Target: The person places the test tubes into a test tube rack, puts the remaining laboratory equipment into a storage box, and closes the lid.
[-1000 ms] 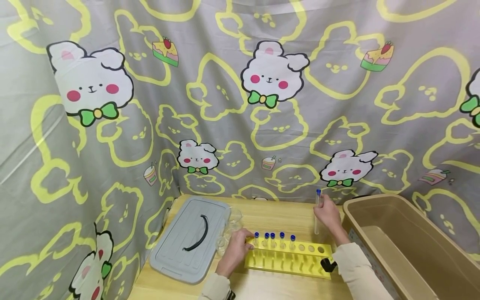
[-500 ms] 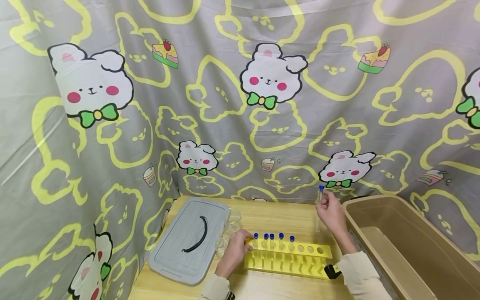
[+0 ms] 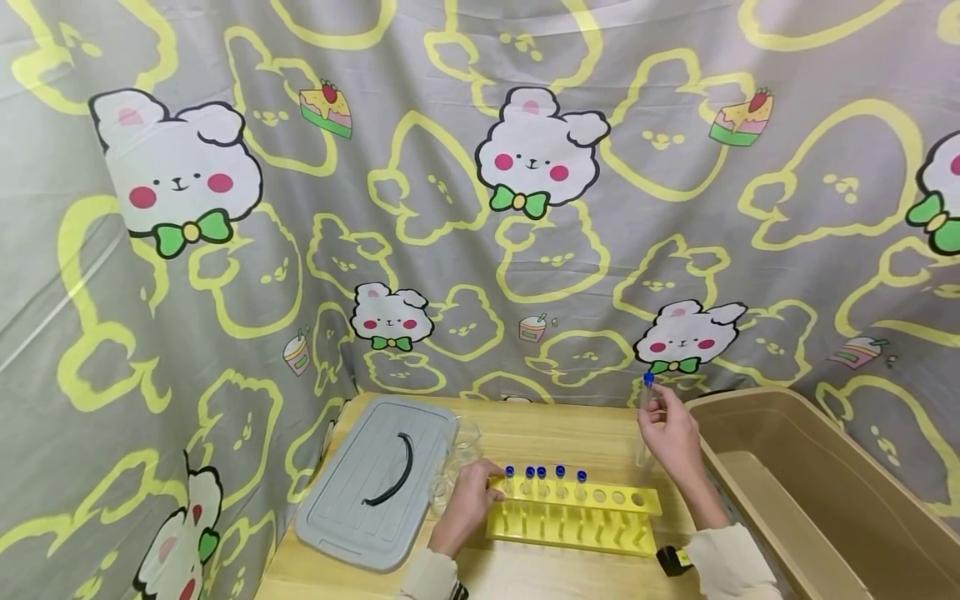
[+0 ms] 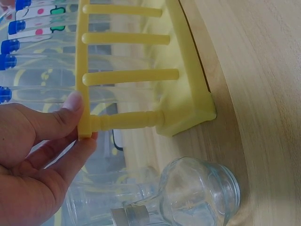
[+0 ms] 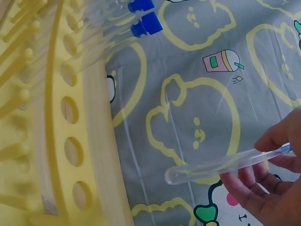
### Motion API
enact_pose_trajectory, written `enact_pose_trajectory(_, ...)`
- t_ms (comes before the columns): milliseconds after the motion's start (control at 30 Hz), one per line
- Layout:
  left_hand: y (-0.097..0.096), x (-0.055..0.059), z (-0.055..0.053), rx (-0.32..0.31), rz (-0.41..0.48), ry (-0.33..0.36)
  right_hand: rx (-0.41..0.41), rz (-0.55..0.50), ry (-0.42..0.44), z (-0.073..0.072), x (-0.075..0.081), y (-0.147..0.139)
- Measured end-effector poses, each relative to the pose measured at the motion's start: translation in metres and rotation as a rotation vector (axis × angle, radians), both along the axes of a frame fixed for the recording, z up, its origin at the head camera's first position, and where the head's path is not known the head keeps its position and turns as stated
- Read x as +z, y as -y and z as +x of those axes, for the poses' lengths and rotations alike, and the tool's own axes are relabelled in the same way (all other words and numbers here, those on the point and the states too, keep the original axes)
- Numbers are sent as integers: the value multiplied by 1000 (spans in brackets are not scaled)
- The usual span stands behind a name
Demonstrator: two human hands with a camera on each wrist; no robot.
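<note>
Left hand: the person's thumb and fingertips (image 4: 73,101) nip the left end of the yellow rack's top board; the left hand (image 3: 468,500) is clamped there, thumb and fingers parted only by the board.
Rack: the yellow rack (image 3: 588,504) stands mid-desk (image 3: 555,425), five capped tubes (image 3: 560,473) towards its left end, bare holes towards its right.
Right hand: the right hand (image 3: 672,429) pinches one tube between thumb and fingers, just below its cap.
Held tube: the clear tube (image 3: 642,446) hangs cap up, clear of the rack, near the desk's far edge.
Handling, as judged: light grip high up, rounded end down, rack braced, neighbouring caps untouched.
Left edge: grey lid (image 3: 356,483), glassware (image 3: 461,437) beside it.
Right edge: brown bin (image 3: 810,467).
Behind: patterned curtain (image 3: 442,242).
</note>
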State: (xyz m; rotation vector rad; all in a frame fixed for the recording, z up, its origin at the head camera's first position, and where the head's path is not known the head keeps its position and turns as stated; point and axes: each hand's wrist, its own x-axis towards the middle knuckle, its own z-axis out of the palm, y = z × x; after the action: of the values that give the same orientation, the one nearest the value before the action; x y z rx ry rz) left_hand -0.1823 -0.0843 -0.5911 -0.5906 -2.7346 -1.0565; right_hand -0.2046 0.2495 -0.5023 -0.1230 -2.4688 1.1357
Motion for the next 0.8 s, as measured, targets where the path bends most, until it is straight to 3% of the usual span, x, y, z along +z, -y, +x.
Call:
enact_pose_trajectory(367,0,1,1,1,3,9,39,-42,-198,11,-16,6)
enact_pose_trajectory(800,1,0,0,2,2,24,58,-60,-222,30,-15,15)
